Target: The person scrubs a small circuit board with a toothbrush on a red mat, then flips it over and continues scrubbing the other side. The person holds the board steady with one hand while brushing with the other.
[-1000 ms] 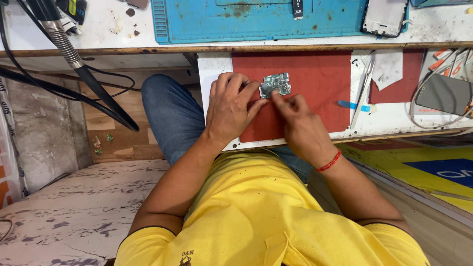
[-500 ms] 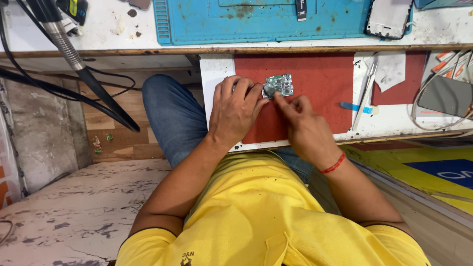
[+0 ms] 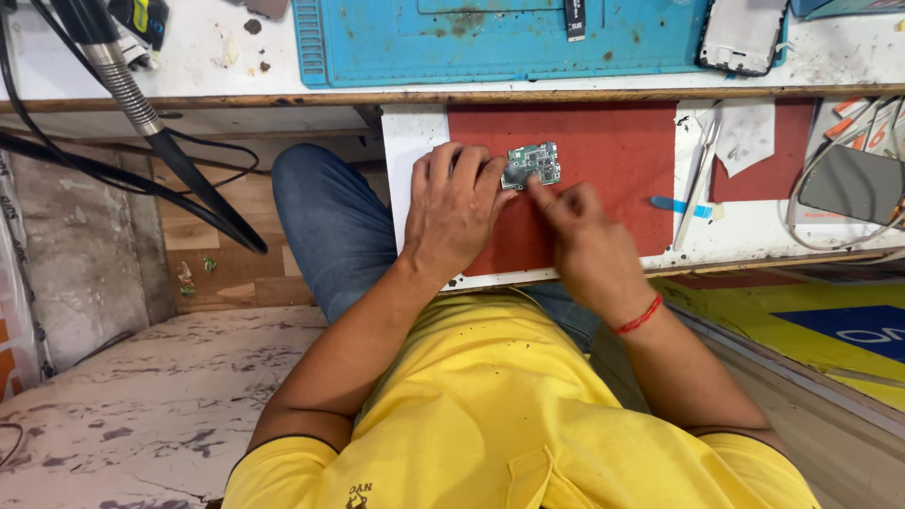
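A small green circuit board lies on a red mat on a pull-out white shelf. My left hand rests flat on the mat with its fingertips pressing the board's left edge. My right hand sits just right of and below the board, its index finger touching the board's lower edge; the fingers are blurred and I cannot see anything held in them. A red thread band circles my right wrist.
A blue work mat covers the bench above, with a phone frame at its right. Tweezers and a blue-tipped tool lie right of the red mat. Cables and a grey device sit far right. A black hose hangs at left.
My right hand has shifted slightly down and right along the board's lower edge. My left hand stays pressed on the board.
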